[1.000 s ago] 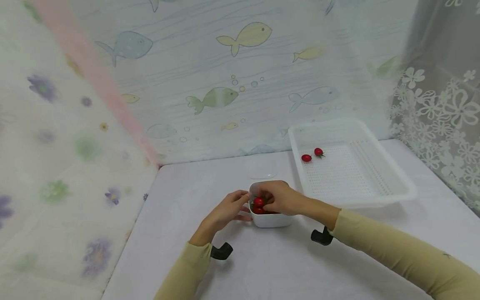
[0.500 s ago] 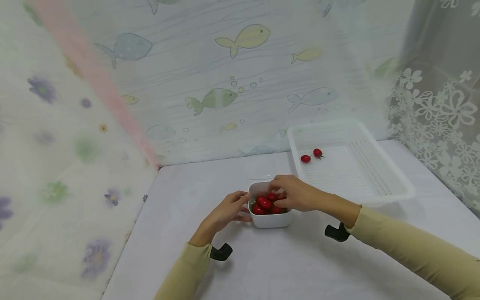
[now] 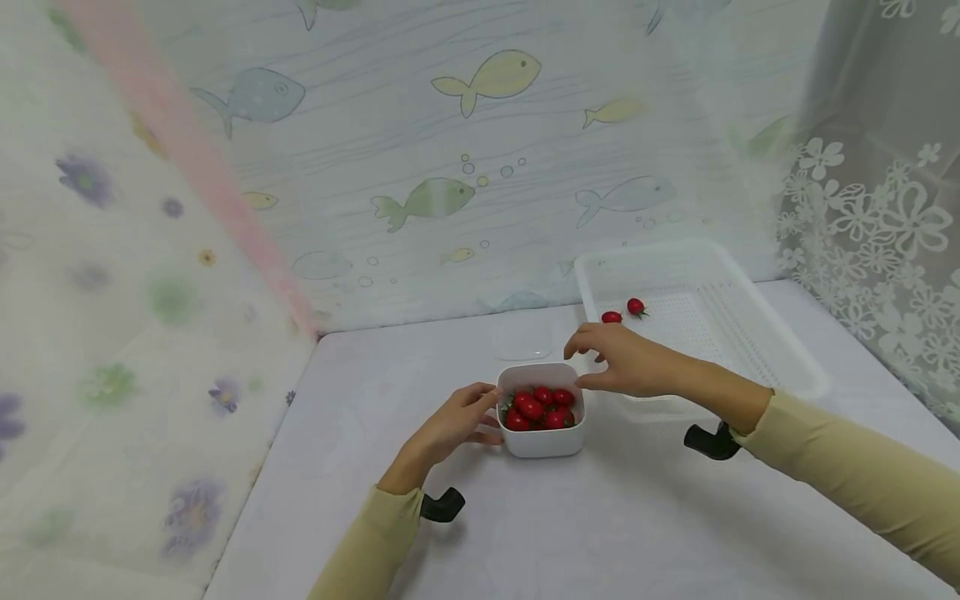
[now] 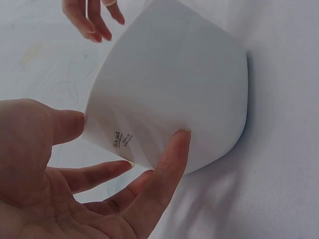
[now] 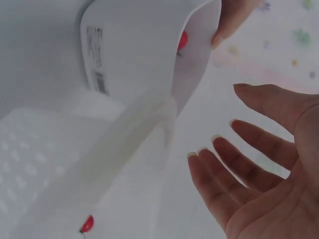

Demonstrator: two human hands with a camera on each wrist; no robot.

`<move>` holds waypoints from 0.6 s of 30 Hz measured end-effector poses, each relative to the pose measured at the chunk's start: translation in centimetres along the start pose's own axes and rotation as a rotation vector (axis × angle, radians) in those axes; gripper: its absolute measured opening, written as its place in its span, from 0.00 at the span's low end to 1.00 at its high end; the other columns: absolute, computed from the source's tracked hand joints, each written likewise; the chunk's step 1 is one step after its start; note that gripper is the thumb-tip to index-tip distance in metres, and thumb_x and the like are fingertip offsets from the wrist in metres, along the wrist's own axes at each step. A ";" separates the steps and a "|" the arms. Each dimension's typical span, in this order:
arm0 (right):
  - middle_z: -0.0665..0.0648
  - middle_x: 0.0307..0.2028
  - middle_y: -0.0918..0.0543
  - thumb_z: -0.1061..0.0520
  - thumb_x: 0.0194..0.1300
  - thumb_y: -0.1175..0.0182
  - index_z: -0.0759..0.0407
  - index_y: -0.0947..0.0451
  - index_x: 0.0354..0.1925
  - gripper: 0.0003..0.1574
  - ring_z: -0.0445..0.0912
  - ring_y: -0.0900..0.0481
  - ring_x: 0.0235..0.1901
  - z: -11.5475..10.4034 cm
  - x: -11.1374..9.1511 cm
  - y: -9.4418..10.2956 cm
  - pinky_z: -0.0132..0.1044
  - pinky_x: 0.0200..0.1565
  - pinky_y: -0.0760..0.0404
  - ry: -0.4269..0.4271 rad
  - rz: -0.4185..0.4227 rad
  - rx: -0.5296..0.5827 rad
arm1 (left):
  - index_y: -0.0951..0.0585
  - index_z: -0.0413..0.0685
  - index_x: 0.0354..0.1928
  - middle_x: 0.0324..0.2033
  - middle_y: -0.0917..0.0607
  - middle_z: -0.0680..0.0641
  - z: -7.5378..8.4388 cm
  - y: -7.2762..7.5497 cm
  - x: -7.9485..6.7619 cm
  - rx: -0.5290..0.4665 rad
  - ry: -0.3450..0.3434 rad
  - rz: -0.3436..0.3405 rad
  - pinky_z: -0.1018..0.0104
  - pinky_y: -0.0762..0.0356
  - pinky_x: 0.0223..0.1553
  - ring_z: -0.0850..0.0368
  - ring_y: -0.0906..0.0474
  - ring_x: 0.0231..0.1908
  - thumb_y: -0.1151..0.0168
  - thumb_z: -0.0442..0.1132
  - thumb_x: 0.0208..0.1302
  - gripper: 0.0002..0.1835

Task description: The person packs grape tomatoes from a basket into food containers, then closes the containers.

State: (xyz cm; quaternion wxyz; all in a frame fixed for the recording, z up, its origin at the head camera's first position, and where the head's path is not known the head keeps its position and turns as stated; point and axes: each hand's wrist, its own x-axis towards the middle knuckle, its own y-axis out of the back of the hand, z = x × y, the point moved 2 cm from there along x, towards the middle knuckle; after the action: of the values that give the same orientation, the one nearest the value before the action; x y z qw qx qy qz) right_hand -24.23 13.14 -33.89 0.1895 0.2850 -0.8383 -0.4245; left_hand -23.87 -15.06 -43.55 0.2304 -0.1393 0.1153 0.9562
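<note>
A white square box (image 3: 546, 444) stands on the table with several cherry tomatoes (image 3: 529, 407) inside. Against its left side rests my left hand (image 3: 448, 423); in the left wrist view the thumb meets the rim and the fingertips touch the printed wall (image 4: 184, 74). Just off the box's right rear corner, my right hand (image 3: 626, 364) hovers near the basket's edge. Its fingers are spread and loosely bent, with nothing between them in the right wrist view. Two more cherry tomatoes (image 3: 636, 307) lie in the white basket (image 3: 783, 337), one partly behind the right hand.
The perforated basket stands at the back right, close to the box. Behind the box lies a transparent lid-like piece (image 3: 522, 342). A fish-print curtain (image 3: 420, 275) closes off the back, and a flowered one (image 3: 150, 350) the left. Lace fabric (image 3: 870, 225) hangs at right.
My right hand has come up out of the box and moved right and back towards the basket, uncovering the tomatoes in the box. The left hand and box stay put.
</note>
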 end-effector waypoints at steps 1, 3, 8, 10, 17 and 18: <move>0.59 0.52 0.18 0.61 0.65 0.31 0.62 0.19 0.54 0.19 0.56 0.20 0.53 0.1 -0.1 0.3 0.51 0.53 0.13 0.000 0.003 -0.011 | 0.31 0.37 0.69 0.64 0.26 0.35 0.0 0.0 0.0 -0.001 0.001 -0.001 0.55 0.11 0.46 0.47 0.19 0.50 0.48 0.51 0.80 0.28; 0.57 0.52 0.18 0.60 0.65 0.31 0.61 0.19 0.54 0.19 0.54 0.20 0.52 0.4 -0.3 0.9 0.50 0.53 0.13 -0.011 0.005 -0.030 | 0.31 0.37 0.69 0.64 0.26 0.35 0.0 0.0 0.0 -0.004 0.003 -0.001 0.55 0.11 0.46 0.47 0.19 0.50 0.48 0.51 0.80 0.28; 0.58 0.52 0.18 0.60 0.65 0.30 0.63 0.20 0.55 0.21 0.57 0.20 0.53 1.8 -0.3 2.8 0.52 0.54 0.15 -0.019 0.006 -0.064 | 0.30 0.37 0.69 0.64 0.26 0.35 0.0 0.0 0.0 -0.004 0.003 0.001 0.55 0.11 0.46 0.47 0.19 0.50 0.48 0.51 0.80 0.28; 0.59 0.51 0.18 0.60 0.65 0.30 0.64 0.20 0.55 0.21 0.57 0.21 0.53 2.7 -0.2 3.4 0.54 0.55 0.16 -0.021 0.008 -0.080 | 0.30 0.37 0.69 0.64 0.26 0.36 0.0 0.0 0.0 -0.003 0.002 0.001 0.55 0.11 0.46 0.47 0.19 0.50 0.48 0.51 0.80 0.28; 0.61 0.51 0.18 0.60 0.65 0.30 0.66 0.22 0.56 0.23 0.57 0.20 0.52 5.5 0.3 5.3 0.57 0.56 0.17 -0.070 0.012 -0.132 | 0.31 0.37 0.70 0.63 0.26 0.35 0.2 0.0 -0.1 -0.002 0.007 -0.002 0.56 0.11 0.47 0.47 0.19 0.50 0.48 0.50 0.80 0.28; 0.62 0.52 0.18 0.60 0.65 0.30 0.67 0.22 0.56 0.23 0.58 0.20 0.52 5.9 0.5 5.6 0.57 0.56 0.18 -0.078 0.013 -0.138 | 0.31 0.37 0.70 0.63 0.26 0.35 0.2 0.0 -0.1 -0.001 0.007 -0.001 0.56 0.11 0.47 0.47 0.19 0.50 0.48 0.50 0.80 0.28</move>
State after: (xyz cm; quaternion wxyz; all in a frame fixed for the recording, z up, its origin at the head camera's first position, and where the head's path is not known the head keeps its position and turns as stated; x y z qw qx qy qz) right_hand -29.68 19.05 -32.65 0.1789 0.2490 -0.8155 -0.4909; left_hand -23.80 -15.07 -43.31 0.2306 -0.1428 0.1156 0.9555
